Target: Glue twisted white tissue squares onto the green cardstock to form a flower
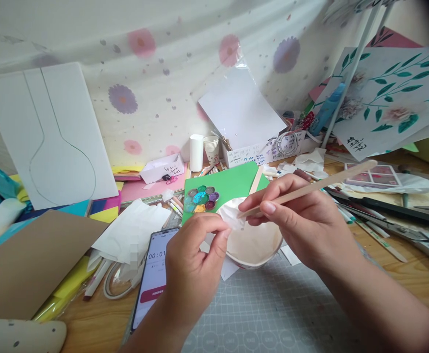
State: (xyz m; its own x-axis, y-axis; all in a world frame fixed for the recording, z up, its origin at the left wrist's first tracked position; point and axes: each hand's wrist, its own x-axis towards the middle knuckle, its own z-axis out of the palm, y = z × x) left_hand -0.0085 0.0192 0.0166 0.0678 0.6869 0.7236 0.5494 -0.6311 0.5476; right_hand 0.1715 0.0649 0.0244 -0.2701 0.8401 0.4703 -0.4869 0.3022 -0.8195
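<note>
My left hand (194,262) is closed in a pinch on a crumpled white tissue (232,214), held against the tip of a long wooden stick (310,189). My right hand (298,223) grips that stick, which slants up to the right. Both hands hover over a small white bowl (254,245) with pale cream contents, standing on a grey cutting mat (273,309). Just behind the bowl lies a green card (232,181) carrying a cluster of coloured paint blobs (201,198).
A phone (154,274) showing a timer lies left of my left hand. Brown cardboard (31,260) and loose papers cover the left side. A white board with a vase outline (53,132) leans at the back. Scissors (413,235), pens and a leaf painting (394,98) crowd the right.
</note>
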